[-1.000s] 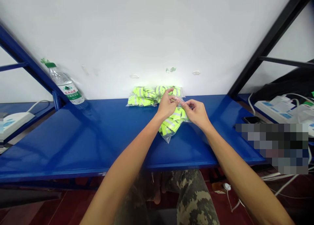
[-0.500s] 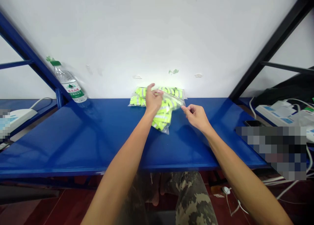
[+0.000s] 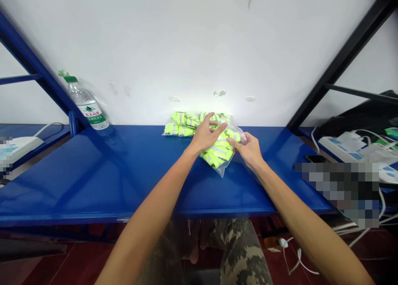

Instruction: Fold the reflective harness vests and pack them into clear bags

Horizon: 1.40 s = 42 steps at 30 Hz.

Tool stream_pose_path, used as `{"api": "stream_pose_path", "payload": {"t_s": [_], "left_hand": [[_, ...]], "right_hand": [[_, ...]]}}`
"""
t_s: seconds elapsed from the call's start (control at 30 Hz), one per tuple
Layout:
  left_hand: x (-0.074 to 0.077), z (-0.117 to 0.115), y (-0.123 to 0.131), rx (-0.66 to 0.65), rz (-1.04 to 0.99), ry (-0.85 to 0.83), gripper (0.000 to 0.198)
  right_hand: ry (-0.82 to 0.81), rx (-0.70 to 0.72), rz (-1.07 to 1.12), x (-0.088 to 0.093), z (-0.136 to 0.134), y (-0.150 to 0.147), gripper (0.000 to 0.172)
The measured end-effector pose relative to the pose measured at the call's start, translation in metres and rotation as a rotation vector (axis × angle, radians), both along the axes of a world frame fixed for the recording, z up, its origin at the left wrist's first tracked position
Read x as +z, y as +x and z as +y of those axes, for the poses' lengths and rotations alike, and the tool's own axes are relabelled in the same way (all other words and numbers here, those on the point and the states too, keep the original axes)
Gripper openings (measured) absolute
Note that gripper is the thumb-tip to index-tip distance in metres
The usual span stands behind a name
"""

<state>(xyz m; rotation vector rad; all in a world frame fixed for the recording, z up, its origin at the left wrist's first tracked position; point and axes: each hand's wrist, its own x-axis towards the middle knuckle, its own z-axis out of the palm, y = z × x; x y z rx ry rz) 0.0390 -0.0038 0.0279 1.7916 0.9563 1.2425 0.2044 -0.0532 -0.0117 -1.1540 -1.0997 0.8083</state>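
A clear plastic bag of neon-yellow reflective bands (image 3: 219, 155) is held just above the blue shelf (image 3: 124, 177). My left hand (image 3: 205, 135) grips the bag's upper left part, fingers curled over it. On the bag's right edge, my right hand (image 3: 247, 148) pinches the plastic between thumb and fingers. Behind them, a pile of similar packed neon bands (image 3: 183, 125) lies against the white wall.
A water bottle with a green cap (image 3: 86, 106) leans at the back left by a blue strut. Power strips with white cables (image 3: 351, 146) and a dark phone (image 3: 314, 158) lie to the right. Another power strip (image 3: 18, 148) sits far left.
My left hand, which had reached back toward the pile with the bag, came forward and right again. My right hand closed back onto the bag's right edge.
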Motion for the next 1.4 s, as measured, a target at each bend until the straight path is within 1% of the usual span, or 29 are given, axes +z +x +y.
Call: {"api": "stream_pose_path", "payload": {"t_s": [0.03,0.1,0.13,0.2,0.27,0.3,0.37,0.4,0.43,0.47,0.53,0.6,0.67,0.73,0.77,0.83,0.9,0.97,1.0,1.03,1.1,1.17,1.23,1.27,1.33,1.4], "left_hand": [[-0.002,-0.004,-0.001,0.007,0.083,0.006,0.080],[-0.005,-0.009,-0.005,-0.025,0.239,0.012,0.088],[-0.005,-0.010,-0.008,-0.048,0.297,0.022,0.088],[-0.004,-0.005,-0.015,-0.097,0.371,0.044,0.084],[0.000,0.005,-0.025,-0.157,0.431,0.052,0.080],[0.003,0.010,-0.031,-0.190,0.476,0.055,0.079],[0.009,0.016,-0.042,-0.235,0.622,0.070,0.077],[0.011,0.016,-0.045,-0.236,0.706,0.091,0.074],[0.012,0.013,-0.048,-0.210,0.781,0.119,0.068],[0.012,0.008,-0.048,-0.162,0.841,0.159,0.060],[0.005,-0.008,-0.045,-0.029,0.915,0.254,0.051],[-0.011,-0.023,-0.039,0.071,0.984,0.343,0.053],[-0.030,-0.029,-0.036,0.122,1.048,0.405,0.059],[-0.047,-0.026,-0.036,0.172,1.068,0.481,0.061],[-0.053,-0.022,-0.038,0.194,1.065,0.508,0.060],[-0.059,-0.015,-0.041,0.235,1.040,0.550,0.056],[-0.056,-0.014,-0.043,0.265,0.993,0.621,0.053],[-0.051,-0.022,-0.042,0.273,0.948,0.708,0.047],[-0.049,-0.029,-0.041,0.251,0.939,0.737,0.043],[-0.047,-0.035,-0.039,0.207,0.940,0.748,0.039],[-0.048,-0.046,-0.037,0.078,0.956,0.723,0.033],[-0.051,-0.050,-0.036,-0.003,0.948,0.663,0.029],[-0.054,-0.048,-0.037,-0.002,0.919,0.589,0.024],[-0.055,-0.047,-0.038,0.010,0.906,0.554,0.022],[-0.055,-0.044,-0.040,0.011,0.892,0.503,0.020],[-0.054,-0.043,-0.041,0.004,0.885,0.476,0.019]], "right_hand": [[-0.004,-0.055,0.061,0.001,0.001,0.002,0.056],[-0.023,-0.128,0.151,0.003,0.003,0.006,0.056],[-0.044,-0.132,0.168,0.005,0.003,0.008,0.056],[-0.109,-0.092,0.147,0.007,0.003,0.012,0.055],[-0.159,-0.072,0.031,0.006,0.002,0.016,0.057],[-0.145,-0.093,-0.072,0.004,0.003,0.018,0.061],[-0.038,-0.134,-0.328,-0.002,0.003,0.018,0.074],[0.034,-0.117,-0.458,-0.006,0.004,0.016,0.077],[0.102,-0.065,-0.576,-0.010,0.004,0.014,0.076],[0.154,0.009,-0.675,-0.015,0.004,0.011,0.070],[0.212,0.143,-0.827,-0.023,0.003,0.003,0.062],[0.226,0.199,-0.944,-0.030,0.004,-0.004,0.064],[0.200,0.215,-1.038,-0.033,0.006,-0.010,0.064],[0.158,0.211,-1.135,-0.034,0.010,-0.012,0.059],[0.136,0.198,-1.180,-0.033,0.012,-0.013,0.057],[0.105,0.156,-1.237,-0.030,0.015,-0.013,0.056],[0.079,0.097,-1.241,-0.028,0.014,-0.011,0.061],[0.036,0.046,-1.233,-0.027,0.009,-0.008,0.068],[0.005,0.032,-1.242,-0.026,0.005,-0.007,0.068],[-0.026,0.026,-1.264,-0.025,0.001,-0.006,0.064],[-0.082,0.011,-1.320,-0.021,-0.007,-0.007,0.050],[-0.111,-0.049,-1.372,-0.017,-0.014,-0.011,0.038],[-0.105,-0.094,-1.410,-0.013,-0.018,-0.017,0.030],[-0.098,-0.088,-1.422,-0.012,-0.019,-0.020,0.027],[-0.088,-0.034,-1.419,-0.011,-0.020,-0.023,0.025],[-0.090,0.003,-1.370,-0.013,-0.020,-0.024,0.024]]}}
